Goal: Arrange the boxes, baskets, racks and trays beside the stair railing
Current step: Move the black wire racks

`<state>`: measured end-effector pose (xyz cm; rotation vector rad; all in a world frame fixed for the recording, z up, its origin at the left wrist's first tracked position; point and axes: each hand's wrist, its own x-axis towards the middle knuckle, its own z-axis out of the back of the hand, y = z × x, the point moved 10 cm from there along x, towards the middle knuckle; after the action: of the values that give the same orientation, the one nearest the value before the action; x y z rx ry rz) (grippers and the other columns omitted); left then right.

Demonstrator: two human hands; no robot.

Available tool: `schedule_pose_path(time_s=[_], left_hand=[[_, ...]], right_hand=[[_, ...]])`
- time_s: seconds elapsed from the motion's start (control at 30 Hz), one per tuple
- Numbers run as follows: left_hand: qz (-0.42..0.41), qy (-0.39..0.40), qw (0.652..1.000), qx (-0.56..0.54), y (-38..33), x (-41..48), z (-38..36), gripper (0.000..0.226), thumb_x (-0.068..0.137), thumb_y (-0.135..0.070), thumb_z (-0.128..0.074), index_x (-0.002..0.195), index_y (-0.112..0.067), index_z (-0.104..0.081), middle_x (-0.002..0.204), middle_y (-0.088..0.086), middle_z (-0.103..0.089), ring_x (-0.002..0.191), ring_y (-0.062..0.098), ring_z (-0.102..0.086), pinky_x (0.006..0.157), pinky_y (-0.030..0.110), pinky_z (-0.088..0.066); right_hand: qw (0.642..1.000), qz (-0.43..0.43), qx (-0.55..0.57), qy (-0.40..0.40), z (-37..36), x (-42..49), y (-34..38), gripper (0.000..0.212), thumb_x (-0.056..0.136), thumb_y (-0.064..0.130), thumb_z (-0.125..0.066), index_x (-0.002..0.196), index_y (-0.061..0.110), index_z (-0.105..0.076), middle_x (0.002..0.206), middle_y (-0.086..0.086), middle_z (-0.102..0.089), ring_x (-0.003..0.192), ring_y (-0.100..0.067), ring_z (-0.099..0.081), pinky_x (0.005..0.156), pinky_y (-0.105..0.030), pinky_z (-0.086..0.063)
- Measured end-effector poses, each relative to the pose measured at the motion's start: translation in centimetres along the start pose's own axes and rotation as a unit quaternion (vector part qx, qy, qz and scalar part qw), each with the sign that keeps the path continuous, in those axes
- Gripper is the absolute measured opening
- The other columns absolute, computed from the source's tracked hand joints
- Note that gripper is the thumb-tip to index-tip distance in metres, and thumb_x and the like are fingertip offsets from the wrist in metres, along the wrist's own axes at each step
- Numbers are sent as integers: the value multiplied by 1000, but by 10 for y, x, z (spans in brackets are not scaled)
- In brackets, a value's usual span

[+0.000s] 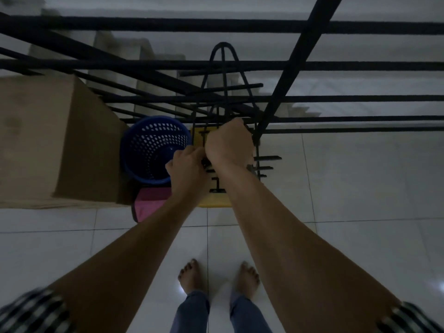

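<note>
Where a round blue perforated plastic basket (153, 145) stands, a black metal wire rack (266, 158) is gripped. The left hand (189, 165) is curled round its wires; the right hand (228, 143) likewise.

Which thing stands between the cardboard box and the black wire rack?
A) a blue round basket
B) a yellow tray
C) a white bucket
A: the blue round basket has the cardboard box on its left and the black wire rack on its right.

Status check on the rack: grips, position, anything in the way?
Left grip and right grip both holding the black wire rack. Rack over the yellow tray, at the stair railing. Blue basket close on its left.
</note>
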<state>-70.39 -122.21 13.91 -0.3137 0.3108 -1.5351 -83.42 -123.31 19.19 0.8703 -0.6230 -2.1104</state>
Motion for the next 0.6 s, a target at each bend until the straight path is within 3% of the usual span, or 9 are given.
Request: schedule_pose_path(time_s=[0.17, 0.3, 0.37, 0.43, 0.5, 0.6], left_hand=[[40, 80, 996, 2, 15, -17, -15, 20, 80, -6, -67, 95, -19, -63, 97, -1, -56, 99, 27, -52, 74, 37, -31], [45, 127, 989, 59, 15, -11, -25, 18, 85, -12, -61, 102, -17, -62, 106, 4, -56, 108, 31, -48, 87, 44, -37], [40, 143, 983, 105, 11, -6, -28, 21, 87, -12, -58, 106, -19, -61, 110, 4, -53, 115, 32, -42, 105, 59, -28], [18, 157, 974, 162, 6, -5, -31, 23, 86, -14, -56, 107, -23, -60, 110, 4, -50, 118, 33, -39, 111, 68, -8], [-24, 159, 965, 208, -5, -6, -32, 28, 85, -15, -55, 111, -25, -59, 109, 4, -50, 117, 33, -40, 111, 70, -1], [-47, 183, 954, 232, -21, -2, -31, 37, 82, -19, -54, 119, -25, -56, 114, 5, -55, 118, 34, -43, 111, 65, -4]], right_hand=[[1000, 0, -1, 12, -6, -21, -16, 25, 98, 15, -53, 122, 8, -51, 110, -6, -63, 97, -20, -61, 72, -30, -46], [1000, 3, 0, 28, -14, -21, -16, 26, 98, 17, -53, 123, 9, -49, 108, -9, -64, 96, -23, -63, 82, -39, -53], [999, -2, -7, 38, -15, -13, -16, 30, 98, 17, -53, 126, 10, -47, 111, -7, -64, 101, -25, -63, 87, -42, -51], [997, -14, -53, 50, -13, -6, -23, 34, 98, 20, -51, 131, 14, -45, 115, -3, -63, 106, -26, -60, 97, -51, -43], [994, -10, -95, 50, -7, 1, -31, 34, 98, 20, -50, 131, 16, -45, 112, -3, -62, 106, -26, -58, 101, -50, -36], [992, 5, -110, 57, -1, 15, -37, 35, 97, 16, -47, 132, 12, -44, 87, -1, -54, 88, -20, -48, 96, -42, -36]])
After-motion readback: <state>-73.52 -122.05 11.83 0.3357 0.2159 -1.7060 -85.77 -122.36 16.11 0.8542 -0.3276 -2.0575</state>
